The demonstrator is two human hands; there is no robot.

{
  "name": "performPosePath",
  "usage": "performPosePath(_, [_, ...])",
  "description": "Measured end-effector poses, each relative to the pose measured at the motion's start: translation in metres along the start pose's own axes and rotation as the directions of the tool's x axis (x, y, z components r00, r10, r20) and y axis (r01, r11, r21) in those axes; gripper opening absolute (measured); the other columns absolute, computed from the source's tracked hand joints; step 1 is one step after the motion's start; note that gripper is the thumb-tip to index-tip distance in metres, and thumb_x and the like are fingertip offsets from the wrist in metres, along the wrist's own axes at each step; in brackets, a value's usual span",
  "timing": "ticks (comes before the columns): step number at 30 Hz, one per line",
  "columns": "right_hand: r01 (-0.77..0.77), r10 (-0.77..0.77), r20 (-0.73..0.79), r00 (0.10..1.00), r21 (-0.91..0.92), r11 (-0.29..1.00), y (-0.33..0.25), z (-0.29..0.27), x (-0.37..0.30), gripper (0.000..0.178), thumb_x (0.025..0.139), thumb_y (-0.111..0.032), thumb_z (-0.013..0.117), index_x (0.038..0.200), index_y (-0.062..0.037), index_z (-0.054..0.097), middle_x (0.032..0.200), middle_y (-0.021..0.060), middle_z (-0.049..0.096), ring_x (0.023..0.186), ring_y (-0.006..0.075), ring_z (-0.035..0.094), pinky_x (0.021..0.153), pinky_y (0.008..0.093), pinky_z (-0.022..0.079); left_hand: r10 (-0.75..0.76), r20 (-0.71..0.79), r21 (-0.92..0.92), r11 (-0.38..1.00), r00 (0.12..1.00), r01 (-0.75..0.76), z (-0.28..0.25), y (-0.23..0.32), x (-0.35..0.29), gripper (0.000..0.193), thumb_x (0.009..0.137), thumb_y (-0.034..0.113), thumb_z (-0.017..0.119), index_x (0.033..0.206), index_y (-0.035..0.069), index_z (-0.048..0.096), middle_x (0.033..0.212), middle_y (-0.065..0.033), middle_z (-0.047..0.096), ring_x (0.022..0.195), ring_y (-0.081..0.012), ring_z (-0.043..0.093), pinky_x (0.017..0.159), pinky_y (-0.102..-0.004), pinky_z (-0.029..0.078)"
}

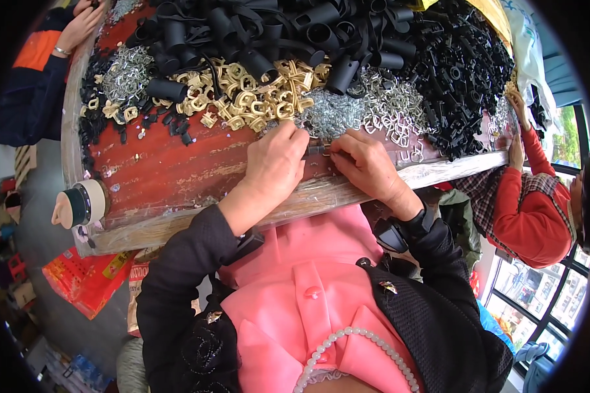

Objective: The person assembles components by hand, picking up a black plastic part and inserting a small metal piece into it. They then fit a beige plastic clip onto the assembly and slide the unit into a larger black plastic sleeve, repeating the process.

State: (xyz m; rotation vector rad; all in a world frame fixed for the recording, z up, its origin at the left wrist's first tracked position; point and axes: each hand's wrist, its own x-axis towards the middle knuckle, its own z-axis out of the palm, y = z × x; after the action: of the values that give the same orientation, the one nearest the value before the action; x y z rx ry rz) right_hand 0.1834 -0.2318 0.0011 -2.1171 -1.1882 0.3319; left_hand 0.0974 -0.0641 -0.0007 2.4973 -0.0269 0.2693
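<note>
Near the front edge of the red table, my left hand (276, 157) and my right hand (366, 164) face each other, a short gap apart. Both have their fingers closed in a pinch. A small black part (317, 150) spans the gap, one end at the fingers of each hand; its exact kind is too small to make out. Just beyond my left hand lies a heap of cream plastic buckles (246, 98). Small grey metal pieces (334, 112) are piled straight ahead of my fingers, and silvery metal loops (400, 124) spread beyond my right hand.
Black tubes with straps (255, 62) cover the table's far side, with small black parts (465, 78) heaped at the right. A cup-like lidded container (88, 203) stands at the left corner. Co-workers' hands (82, 29) reach in from the left and right (518, 131). A wooden rim (308, 196) borders the table.
</note>
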Motion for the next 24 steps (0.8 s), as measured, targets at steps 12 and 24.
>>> performPosePath(12, [-0.016, 0.018, -0.028, 0.999, 0.054, 0.998, 0.006, -0.005, -0.010, 0.009, 0.074, -0.005, 0.056, 0.083, -0.0011, 0.055, 0.073, 0.0107, 0.051, 0.064, 0.0262, 0.054, 0.056, 0.0314, 0.043, 0.079, 0.091, 0.174, 0.980, 0.993, -0.094, 0.006, -0.004, 0.004, 0.016, 0.059, -0.002, 0.057, 0.072, 0.002, 0.048, 0.076, -0.0104, 0.048, 0.075, -0.0261, 0.054, 0.063, -0.0352, 0.049])
performPosePath(24, [0.005, 0.000, -0.046, 0.999, 0.098, 0.995, -0.003, -0.005, -0.008, 0.010, 0.074, -0.005, 0.057, 0.082, -0.0004, 0.055, 0.071, 0.0105, 0.052, 0.064, 0.0253, 0.054, 0.057, 0.0314, 0.043, 0.173, 0.093, 0.209, 0.959, 0.981, -0.189, 0.001, -0.010, 0.002, 0.014, 0.063, -0.002, 0.056, 0.076, -0.001, 0.052, 0.076, -0.0130, 0.053, 0.072, -0.0271, 0.055, 0.062, -0.0326, 0.049])
